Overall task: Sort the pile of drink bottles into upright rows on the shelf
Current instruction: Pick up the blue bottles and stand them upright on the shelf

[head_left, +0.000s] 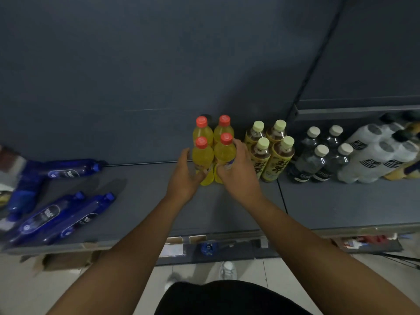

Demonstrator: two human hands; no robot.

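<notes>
Bare forearms (pixel 127 246) are extended to the shelf (pixel 147 201), where the upright front-left yellow bottle (pixel 202 155) is cupped by the left grip (pixel 185 176) and the front-right yellow bottle (pixel 225 153) is clasped by the right grip (pixel 238 173).

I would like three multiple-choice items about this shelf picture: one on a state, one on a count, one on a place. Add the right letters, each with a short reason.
1. The blue bottles on the shelf are: A. upright B. boxed C. lying down
2. How many red-capped yellow bottles stand there? A. four B. two C. six
3. Just right of the yellow bottles stand: A. blue bottles B. pale-capped tea bottles C. nothing
Key: 1 C, they rest on their sides; 2 A, four red caps show; 3 B, the tea group comes next rightward.
</notes>
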